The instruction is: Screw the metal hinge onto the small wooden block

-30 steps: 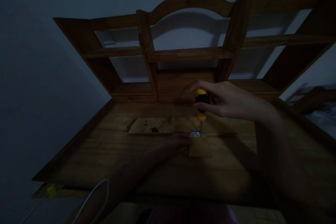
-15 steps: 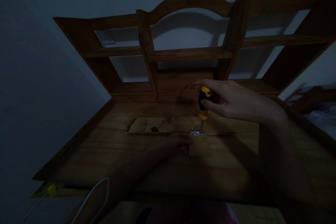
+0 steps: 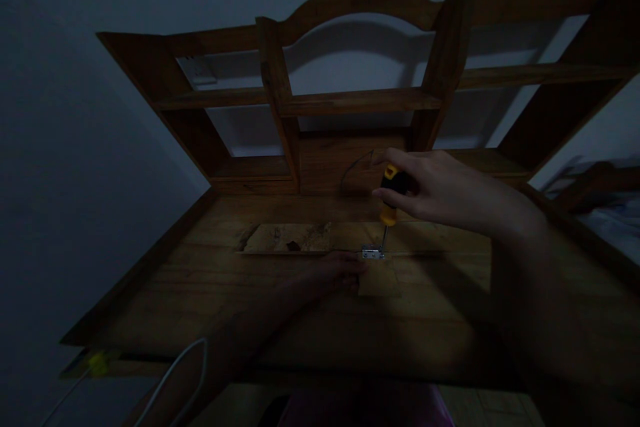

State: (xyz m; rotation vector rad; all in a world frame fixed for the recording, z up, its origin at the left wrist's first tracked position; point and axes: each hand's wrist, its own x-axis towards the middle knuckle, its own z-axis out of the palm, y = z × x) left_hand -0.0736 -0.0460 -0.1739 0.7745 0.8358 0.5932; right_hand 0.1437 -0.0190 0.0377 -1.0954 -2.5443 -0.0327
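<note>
**Fingers closed on a screwdriver over a small hinge**

Gripping with thumb and fingertips, the right hand (image 3: pixel 440 190) held the yellow and black handle of a screwdriver (image 3: pixel 389 203). The fingers were curled around the upper part of the handle, not a full fist; the thumb pressed from the near side and the index finger reached over the top. The tool stood almost upright, leaning a little to the right at its top, and its thin metal shaft went down to a small silver hinge (image 3: pixel 373 253). The tip met the hinge, though the light was too weak to show the exact screw.

The left hand (image 3: pixel 340 273) lay flat and low on the wooden desk (image 3: pixel 280 307), just to the left of the hinge. Its fingers rested against the left edge of a small wooden flap (image 3: pixel 380 278), which lay just on the near side of the hinge. It pressed rather than grasped; whether the fingertips also touched the hinge I could not tell.

Beyond the hinge was a shallow recess (image 3: pixel 290 238) in the desk top, with a rough, pale surface. At the back stood a wooden shelf unit (image 3: pixel 360 101) with an arched top rail, against a light wall. A thin wire (image 3: pixel 353 167) curved near the back panel, just behind the right hand. A white cable (image 3: pixel 175 367) ran along the near left edge of the desk.
</note>
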